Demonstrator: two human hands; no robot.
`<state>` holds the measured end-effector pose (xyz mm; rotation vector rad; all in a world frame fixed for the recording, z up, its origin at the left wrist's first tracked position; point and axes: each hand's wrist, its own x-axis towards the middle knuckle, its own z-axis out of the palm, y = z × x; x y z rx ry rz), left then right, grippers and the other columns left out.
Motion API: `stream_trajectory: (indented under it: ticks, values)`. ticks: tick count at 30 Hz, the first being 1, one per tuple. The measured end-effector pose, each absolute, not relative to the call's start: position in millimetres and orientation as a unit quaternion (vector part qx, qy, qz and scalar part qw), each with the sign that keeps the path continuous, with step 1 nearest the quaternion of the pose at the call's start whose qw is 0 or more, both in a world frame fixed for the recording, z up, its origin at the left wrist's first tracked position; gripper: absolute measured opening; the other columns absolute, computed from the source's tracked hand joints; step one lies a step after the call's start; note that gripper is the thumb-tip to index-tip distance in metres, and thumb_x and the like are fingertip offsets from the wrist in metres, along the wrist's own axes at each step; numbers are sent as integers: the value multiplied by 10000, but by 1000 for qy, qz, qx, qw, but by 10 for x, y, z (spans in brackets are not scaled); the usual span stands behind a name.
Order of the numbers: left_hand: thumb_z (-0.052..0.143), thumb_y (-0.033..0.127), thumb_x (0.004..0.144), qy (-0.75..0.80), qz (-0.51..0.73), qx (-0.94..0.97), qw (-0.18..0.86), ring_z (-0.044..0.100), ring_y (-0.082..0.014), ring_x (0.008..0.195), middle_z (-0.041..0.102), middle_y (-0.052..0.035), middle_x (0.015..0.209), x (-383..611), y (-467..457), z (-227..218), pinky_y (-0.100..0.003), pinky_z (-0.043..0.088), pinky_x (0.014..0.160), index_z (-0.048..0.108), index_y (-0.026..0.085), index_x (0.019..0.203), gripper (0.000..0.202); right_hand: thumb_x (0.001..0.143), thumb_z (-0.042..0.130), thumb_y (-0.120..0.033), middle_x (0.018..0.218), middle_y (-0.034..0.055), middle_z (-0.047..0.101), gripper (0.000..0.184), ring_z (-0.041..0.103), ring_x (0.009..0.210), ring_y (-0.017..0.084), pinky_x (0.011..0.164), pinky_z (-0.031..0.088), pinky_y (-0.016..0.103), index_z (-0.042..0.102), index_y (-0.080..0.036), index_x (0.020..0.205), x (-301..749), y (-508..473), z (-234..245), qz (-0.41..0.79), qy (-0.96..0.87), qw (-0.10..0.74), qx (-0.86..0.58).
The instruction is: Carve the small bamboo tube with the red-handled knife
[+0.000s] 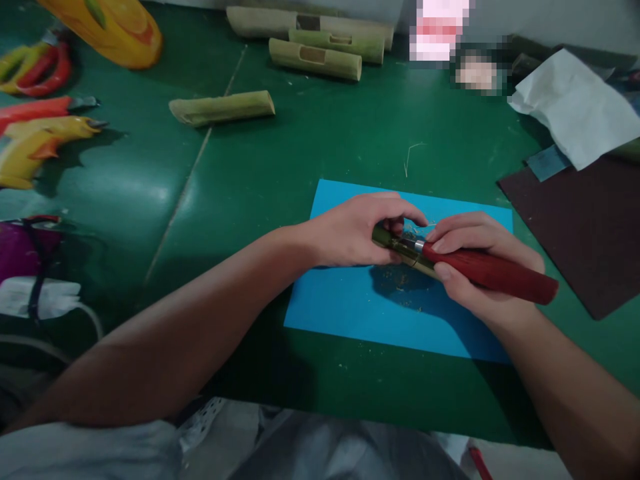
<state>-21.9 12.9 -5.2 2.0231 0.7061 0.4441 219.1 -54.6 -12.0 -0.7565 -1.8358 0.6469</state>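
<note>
Over the blue sheet (325,307), the bamboo piece (410,257) slants from the left hand (353,230), clasped round one end, toward the right hand (493,239), which grips a red-handled tool (495,272), its metal part close along the bamboo.

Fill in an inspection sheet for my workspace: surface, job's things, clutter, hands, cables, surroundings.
Surface: green table; blue sheet on it, specked with debris.
Job's things: small bamboo piece; red-handled tool, metal end at the bamboo.
Clutter: loose bamboo tube; three notched bamboo tubes at the back; yellow tool at left; white paper and dark sheet at right.
Hands: left hand grips the bamboo piece; right hand grips the tool.
Cables: dark cord and pale cord at left.
Surroundings: pale wall behind; one patch pixelated.
</note>
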Motion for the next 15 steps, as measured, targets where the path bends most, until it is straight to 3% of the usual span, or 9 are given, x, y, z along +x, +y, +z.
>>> stream_trajectory:
  ticks: [7,15]
  values:
    - [852,354,870,289,175,828,448,681,-181,960,721,-36,1055,-223,126,-58,-307,540,890,756,243,1298,452,881,816,-145,993,38,808,196,783,939,225,867,690,394,789,-275,1025,2220,-549,-123,284,-746,512,-316]
    - [846,305,858,279,180,826,455,688,-191,974,729,-42,1057,-220,128,-64,-325,544,892,755,243,1274,430,893,833,-146,1035,44,836,262,813,977,258,896,706,424,805,-296,1107,2200,-535,-149,258,-759,518,-299]
